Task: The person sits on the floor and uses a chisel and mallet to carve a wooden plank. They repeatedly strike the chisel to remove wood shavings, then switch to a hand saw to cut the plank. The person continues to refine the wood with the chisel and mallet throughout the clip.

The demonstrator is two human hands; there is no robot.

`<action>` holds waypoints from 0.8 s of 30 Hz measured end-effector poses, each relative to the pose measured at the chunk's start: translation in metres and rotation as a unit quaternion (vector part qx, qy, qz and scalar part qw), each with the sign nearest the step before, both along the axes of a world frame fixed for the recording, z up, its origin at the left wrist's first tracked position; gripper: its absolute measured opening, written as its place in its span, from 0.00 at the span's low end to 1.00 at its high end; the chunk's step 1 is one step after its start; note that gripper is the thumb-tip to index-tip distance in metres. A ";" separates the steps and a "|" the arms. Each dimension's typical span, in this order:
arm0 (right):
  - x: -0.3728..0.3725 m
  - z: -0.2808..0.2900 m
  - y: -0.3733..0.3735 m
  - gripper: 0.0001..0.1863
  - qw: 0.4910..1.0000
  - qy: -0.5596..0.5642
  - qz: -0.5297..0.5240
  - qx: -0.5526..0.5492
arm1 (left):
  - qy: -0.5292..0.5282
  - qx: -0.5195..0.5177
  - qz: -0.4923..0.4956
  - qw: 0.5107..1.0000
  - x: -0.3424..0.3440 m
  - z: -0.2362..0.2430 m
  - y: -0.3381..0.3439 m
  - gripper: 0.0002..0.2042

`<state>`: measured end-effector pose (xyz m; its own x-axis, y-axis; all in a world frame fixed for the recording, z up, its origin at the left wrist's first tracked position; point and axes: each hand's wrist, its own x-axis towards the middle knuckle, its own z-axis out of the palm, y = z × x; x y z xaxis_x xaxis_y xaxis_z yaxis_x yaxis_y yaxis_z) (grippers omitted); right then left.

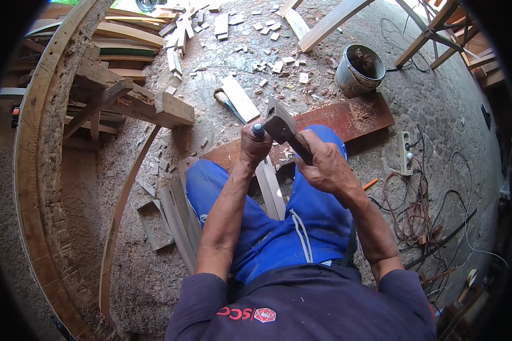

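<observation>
My left hand [254, 146] is closed around a tool with a blue handle end [258, 130], held upright over a pale wooden strip [271, 193] that runs between my knees. My right hand [326, 166] grips the wooden handle of a hatchet. Its grey metal head [279, 121] hangs just right of the blue handle end, almost touching it. The tool's lower end is hidden by my fist. I am seated, with blue shorts [301, 227] under both forearms.
A red-brown plank [350, 116] lies across the ground ahead, a dented bucket [358, 70] beyond it. A power strip [405, 152] and tangled cables [416, 213] lie at the right. Curved wooden beams [37, 148] fill the left. Offcuts [239, 98] and shavings cover the ground.
</observation>
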<state>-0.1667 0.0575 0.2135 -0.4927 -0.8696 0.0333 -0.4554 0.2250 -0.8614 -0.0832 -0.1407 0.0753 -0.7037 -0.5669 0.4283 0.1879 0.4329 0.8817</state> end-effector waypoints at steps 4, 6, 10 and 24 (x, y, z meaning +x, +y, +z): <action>0.003 0.035 -0.005 0.20 0.996 0.084 0.040 -0.011 | -0.019 -0.110 -0.030 0.993 0.006 0.002 -0.004 0.06; 0.003 0.050 -0.012 0.22 0.985 0.152 0.064 -0.043 | -0.082 -0.183 -0.012 0.980 0.015 -0.029 -0.009 0.09; -0.006 -0.004 -0.027 0.16 0.947 0.232 0.138 0.173 | -0.148 -0.149 0.005 0.978 0.022 -0.053 -0.003 0.11; 0.004 0.004 -0.004 0.19 0.969 0.132 0.138 0.154 | -0.062 -0.369 0.046 0.926 0.026 -0.031 0.012 0.13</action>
